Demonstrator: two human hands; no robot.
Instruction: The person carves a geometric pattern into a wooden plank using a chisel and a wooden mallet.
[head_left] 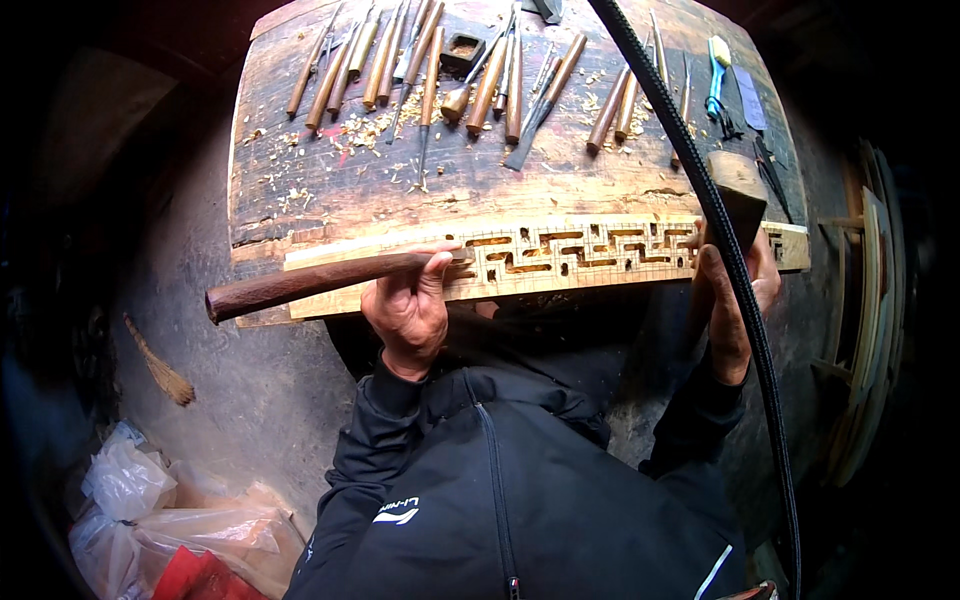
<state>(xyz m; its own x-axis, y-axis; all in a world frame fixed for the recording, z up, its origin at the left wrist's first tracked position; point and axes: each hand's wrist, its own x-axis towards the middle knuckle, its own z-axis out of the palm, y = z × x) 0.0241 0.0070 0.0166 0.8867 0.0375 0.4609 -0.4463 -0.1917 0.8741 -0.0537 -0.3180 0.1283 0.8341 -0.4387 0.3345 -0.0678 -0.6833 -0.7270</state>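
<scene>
A long pale wooden board (370, 250) lies along the near edge of the workbench, with a pencil grid and an angular pattern of slots cut into it. My left hand (408, 318) pinches a chisel (320, 283) near its blade end. Its dark wooden handle points left, and the short visible blade meets the left end of the cut pattern. My right hand (738, 310) is closed round the handle of a wooden mallet (738, 195), whose block head stands above the right part of the board. A black cable partly hides the mallet and my right hand.
Several wooden-handled carving tools (378, 65) lie across the far side of the scarred workbench (400, 208), among wood shavings. A small dark box (463, 55) and a blue brush (717, 75) are there too. A braided black cable (690, 160) hangs across the right side. A hand broom (160, 365) and plastic bags (190, 520) lie on the floor.
</scene>
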